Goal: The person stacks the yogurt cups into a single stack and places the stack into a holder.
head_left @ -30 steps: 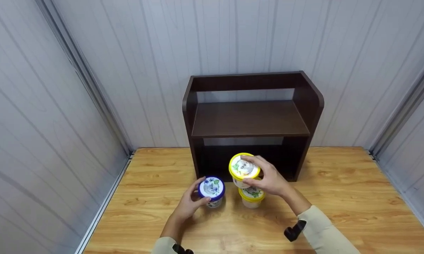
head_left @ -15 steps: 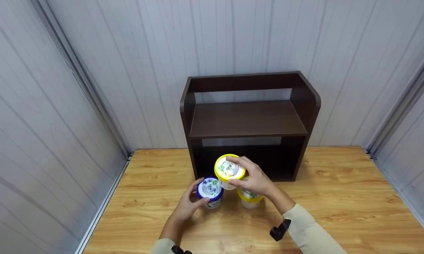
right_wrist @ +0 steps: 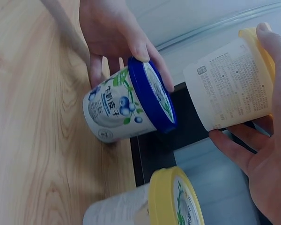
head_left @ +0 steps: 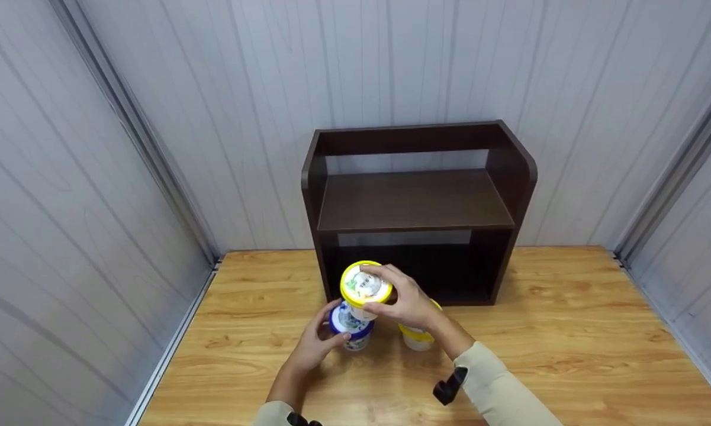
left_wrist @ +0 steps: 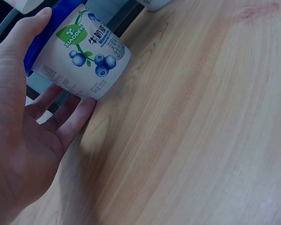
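In the head view my left hand grips a white tub with a blue lid, fingers on its far side and thumb at the near rim. Blueberries are printed on this blue-lidded tub, which stands upright on the table. My right hand holds a yellow-lidded tub raised just above and behind the blue lid. A gap shows between the held yellow-lidded tub and the blue-lidded one in the right wrist view. A second yellow-lidded tub stands on the table, partly hidden beneath my right hand.
A dark brown two-tier shelf stands behind the tubs, its lower compartment facing me. The wooden table spreads to both sides. Pale panelled walls enclose the back and sides.
My right hand has carried its yellow-lidded tub leftward, from above the other yellow-lidded tub to over the blue-lidded one. My left hand keeps its grip with hardly any movement.
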A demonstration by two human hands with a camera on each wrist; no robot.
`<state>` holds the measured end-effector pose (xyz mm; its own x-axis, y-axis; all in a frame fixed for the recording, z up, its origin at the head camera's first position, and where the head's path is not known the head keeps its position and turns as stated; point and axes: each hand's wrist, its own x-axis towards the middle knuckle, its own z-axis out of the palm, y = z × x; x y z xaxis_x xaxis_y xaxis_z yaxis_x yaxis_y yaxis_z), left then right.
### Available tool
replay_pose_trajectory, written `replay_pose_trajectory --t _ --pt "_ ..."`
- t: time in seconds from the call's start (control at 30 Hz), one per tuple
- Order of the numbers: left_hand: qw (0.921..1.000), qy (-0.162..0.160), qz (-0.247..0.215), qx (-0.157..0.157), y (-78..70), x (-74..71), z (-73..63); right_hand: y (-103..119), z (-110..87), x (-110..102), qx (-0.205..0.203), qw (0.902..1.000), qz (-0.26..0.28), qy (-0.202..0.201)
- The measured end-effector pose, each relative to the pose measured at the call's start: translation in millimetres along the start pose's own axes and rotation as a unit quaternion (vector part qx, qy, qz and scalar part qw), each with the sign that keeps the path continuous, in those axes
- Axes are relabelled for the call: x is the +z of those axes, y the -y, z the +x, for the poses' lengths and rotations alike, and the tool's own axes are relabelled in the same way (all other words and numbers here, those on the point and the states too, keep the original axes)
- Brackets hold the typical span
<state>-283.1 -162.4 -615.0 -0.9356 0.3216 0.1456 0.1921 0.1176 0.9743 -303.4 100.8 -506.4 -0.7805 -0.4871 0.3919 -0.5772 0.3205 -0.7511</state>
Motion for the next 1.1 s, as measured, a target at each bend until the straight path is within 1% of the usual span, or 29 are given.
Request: replay_pose_trajectory --t 0.17,0.37,0.47,0.6,0.7,0.87,1.1 --pt "0.9999 0.0 -0.013 -0.006 0.9 0.1 0.3 -2 4.0 10 -0.007 0.9999 0.006 -0.012" --pt "0.9998 -0.006 -0.015 -0.012 2.3 1.1 0.0 -7 4.8 21 -0.007 0.9994 0.011 -0.031" --pt "0.9997 -0.006 -0.02 -0.009 2.4 0.8 1.0 -9 4.5 25 -0.002 0.9992 0.005 -0.04" --pt "0.9997 -0.006 -0.025 -0.007 3.3 0.3 2.0 -11 3.6 30 0.002 0.9991 0.005 -0.042" --pt "0.9997 -0.008 -0.019 -0.01 2.4 -0.3 2.7 -10 3.3 34 0.009 0.9991 0.018 -0.039" --pt "0.9997 -0.009 -0.007 -0.021 0.4 -1.3 3.1 -9 1.0 38 0.035 0.9979 0.042 -0.033" --pt "0.9992 -0.008 0.014 -0.036 -0.8 -3.4 0.7 -9 -1.3 44 0.044 0.9974 0.045 -0.036"
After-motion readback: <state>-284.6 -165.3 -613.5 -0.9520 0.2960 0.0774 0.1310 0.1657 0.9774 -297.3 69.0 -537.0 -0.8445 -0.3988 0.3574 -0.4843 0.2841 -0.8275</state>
